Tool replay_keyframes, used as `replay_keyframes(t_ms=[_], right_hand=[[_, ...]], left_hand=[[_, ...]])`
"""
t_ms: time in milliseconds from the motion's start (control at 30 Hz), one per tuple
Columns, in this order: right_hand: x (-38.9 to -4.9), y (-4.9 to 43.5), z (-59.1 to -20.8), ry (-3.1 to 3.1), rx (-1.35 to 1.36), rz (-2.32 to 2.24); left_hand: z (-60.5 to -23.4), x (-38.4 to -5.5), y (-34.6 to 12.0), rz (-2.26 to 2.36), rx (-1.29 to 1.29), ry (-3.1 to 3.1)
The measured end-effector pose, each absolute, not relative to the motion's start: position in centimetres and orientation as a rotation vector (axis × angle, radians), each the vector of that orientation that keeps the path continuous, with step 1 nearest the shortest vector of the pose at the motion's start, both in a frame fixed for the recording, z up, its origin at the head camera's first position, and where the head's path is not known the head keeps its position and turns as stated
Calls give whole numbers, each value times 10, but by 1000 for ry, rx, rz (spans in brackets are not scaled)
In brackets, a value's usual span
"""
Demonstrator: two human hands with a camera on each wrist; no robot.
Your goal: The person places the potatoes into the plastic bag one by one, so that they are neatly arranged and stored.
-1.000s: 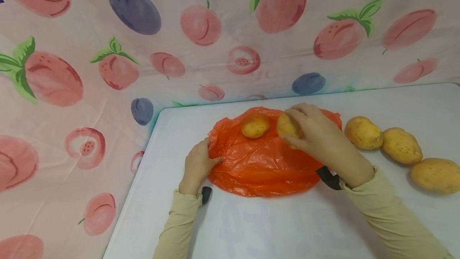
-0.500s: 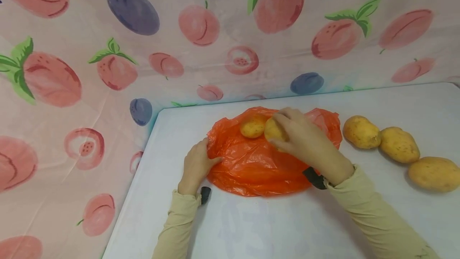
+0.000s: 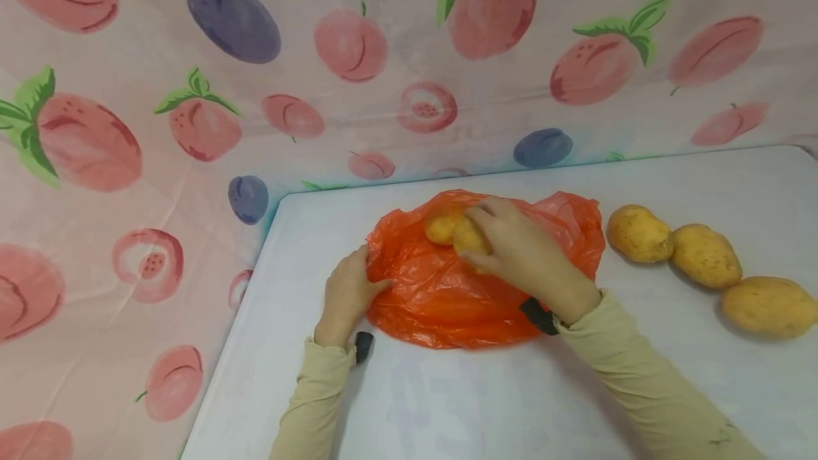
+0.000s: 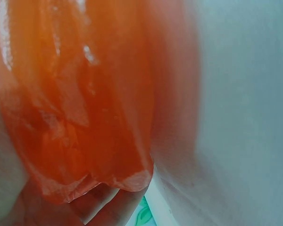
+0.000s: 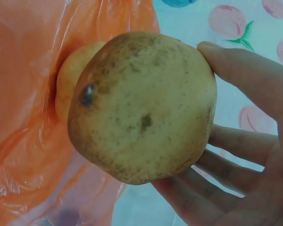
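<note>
An orange plastic bag (image 3: 441,307) lies spread and crumpled on the white table. My left hand (image 3: 348,293) grips its left edge; in the left wrist view the glossy film (image 4: 75,117) hangs between thumb and fingers. With thumb and fingertips, my right hand (image 3: 514,247) holds a potato (image 3: 469,243) over the bag. This potato (image 5: 144,108) shows dark specks in the right wrist view. Just left of it, another potato (image 3: 439,226) lies at the bag's far side, partly hidden behind the held one. Whether that one is inside the bag or on top, I cannot tell.
To the right of the bag, three more potatoes sit in a slanting row: a near one (image 3: 770,307), a middle one (image 3: 706,255) and a far one (image 3: 639,234). Behind and left of the table (image 3: 447,403) hangs a fruit-patterned cloth (image 3: 287,34).
My right hand has carried its potato leftward across the bag, up close to the other potato. My left hand has stayed at the bag's left edge.
</note>
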State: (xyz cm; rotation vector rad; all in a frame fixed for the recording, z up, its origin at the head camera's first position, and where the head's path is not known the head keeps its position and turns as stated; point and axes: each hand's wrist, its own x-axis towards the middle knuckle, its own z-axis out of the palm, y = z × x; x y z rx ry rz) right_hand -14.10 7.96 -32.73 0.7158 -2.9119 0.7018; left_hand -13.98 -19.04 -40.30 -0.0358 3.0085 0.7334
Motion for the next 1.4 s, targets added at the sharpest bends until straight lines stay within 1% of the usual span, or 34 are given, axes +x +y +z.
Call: replay_keyframes(t_ms=[367,600,1400], right_hand=[[-143,67,-338,-2873,754,788],[-145,55,-340,-2932,737,772],[-153,23,-360,-2953,845,691]], left_hand=[[-403,-140,-190,734,-35,3008],[-401,-139,-190,736,-43,3003],[-404,-139,-191,719,-22,3035]])
